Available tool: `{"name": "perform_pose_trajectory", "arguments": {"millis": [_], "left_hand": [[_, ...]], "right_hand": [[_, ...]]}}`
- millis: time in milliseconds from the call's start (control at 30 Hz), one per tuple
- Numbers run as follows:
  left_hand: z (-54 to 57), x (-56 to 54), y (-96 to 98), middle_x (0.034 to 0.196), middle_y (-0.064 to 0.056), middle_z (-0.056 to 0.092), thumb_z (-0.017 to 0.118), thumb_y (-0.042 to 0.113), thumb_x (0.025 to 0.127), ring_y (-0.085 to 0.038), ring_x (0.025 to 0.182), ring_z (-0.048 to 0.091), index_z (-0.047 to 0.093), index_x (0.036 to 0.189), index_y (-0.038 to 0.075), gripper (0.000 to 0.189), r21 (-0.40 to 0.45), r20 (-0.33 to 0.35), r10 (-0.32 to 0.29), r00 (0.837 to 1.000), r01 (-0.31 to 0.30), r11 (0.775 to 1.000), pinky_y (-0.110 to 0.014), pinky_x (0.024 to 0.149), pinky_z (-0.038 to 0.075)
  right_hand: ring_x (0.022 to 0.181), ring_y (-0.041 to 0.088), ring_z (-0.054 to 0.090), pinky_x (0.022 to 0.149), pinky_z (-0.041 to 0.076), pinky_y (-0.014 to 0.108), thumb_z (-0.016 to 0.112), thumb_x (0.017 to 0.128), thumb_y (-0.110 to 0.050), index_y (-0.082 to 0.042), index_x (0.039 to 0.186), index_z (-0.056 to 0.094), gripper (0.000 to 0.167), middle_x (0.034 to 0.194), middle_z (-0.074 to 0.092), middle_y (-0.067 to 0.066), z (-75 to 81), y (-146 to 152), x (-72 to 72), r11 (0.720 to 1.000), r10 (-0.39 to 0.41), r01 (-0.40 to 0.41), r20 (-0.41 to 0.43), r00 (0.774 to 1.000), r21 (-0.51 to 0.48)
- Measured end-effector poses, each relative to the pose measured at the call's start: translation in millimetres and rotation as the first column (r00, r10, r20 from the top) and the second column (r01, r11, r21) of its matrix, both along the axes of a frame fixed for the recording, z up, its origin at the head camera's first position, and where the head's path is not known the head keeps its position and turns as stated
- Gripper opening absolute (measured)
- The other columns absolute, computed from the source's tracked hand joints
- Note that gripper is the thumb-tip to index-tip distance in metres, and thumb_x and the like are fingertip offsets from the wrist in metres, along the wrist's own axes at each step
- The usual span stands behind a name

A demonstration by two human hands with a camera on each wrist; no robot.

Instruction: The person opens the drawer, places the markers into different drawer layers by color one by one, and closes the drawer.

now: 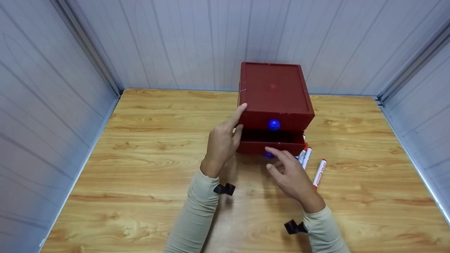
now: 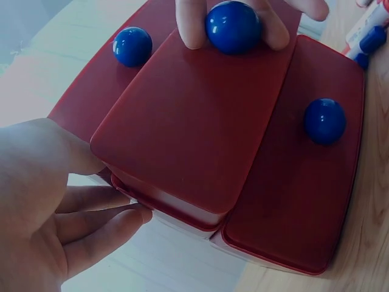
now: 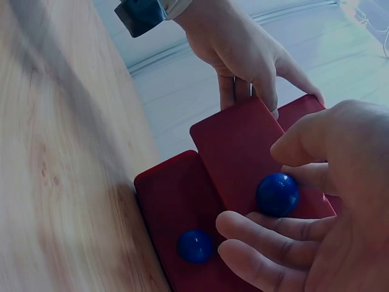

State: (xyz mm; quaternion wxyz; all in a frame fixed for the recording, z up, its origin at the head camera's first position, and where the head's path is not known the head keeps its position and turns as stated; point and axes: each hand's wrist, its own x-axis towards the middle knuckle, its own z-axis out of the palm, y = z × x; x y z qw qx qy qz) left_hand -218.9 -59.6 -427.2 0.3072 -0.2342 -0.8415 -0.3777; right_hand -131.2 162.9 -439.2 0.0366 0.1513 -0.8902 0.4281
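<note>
A dark red drawer cabinet (image 1: 276,88) stands at the back, its middle drawer (image 2: 194,121) pulled out between the top and bottom ones. My right hand (image 1: 290,174) is at that drawer's front and holds its round blue knob (image 3: 277,194) between two fingers, whose tips are right at the drawer face. The right thumb is apart from the knob. My left hand (image 1: 223,142) rests against the cabinet's left front edge, index finger at the top corner. In the left wrist view its other fingers lie straight beside the drawer's side.
Blue knobs also sit on the top drawer (image 2: 132,46) and bottom drawer (image 2: 325,121). Several white markers lie on the wooden table to the cabinet's right, one red-capped marker (image 1: 320,173) apart from the others. Pale panel walls (image 1: 182,45) enclose the table.
</note>
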Motion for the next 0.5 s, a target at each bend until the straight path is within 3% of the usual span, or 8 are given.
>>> {"name": "perform_pose_trajectory", "arguments": {"millis": [300,500], "left_hand": [[1.4,1.6,2.7,0.104,-0.011,0.074,0.066,0.004,0.095,-0.014,0.070,0.063,0.046,0.152,0.024,0.063,-0.013,-0.009,0.022,1.000,-0.022,1.000,-0.033,0.068,0.056],[3.2,1.4,9.3,0.088,-0.011,0.073,0.067,0.004,0.094,-0.012,0.061,0.055,0.048,0.150,0.023,0.061,-0.023,-0.022,0.026,0.999,-0.026,0.999,-0.032,0.060,0.053]], "right_hand": [[0.087,0.009,0.063,0.077,0.055,0.034,0.065,0.098,-0.017,-0.021,0.141,0.060,0.044,0.111,0.062,0.000,4.2,4.4,2.6,1.000,-0.001,0.001,0.007,1.000,-0.006],[0.088,0.010,0.064,0.076,0.054,0.033,0.065,0.097,-0.015,-0.020,0.140,0.060,0.044,0.111,0.063,0.002,4.7,9.5,4.0,0.999,-0.027,0.027,0.006,1.000,-0.018]]}}
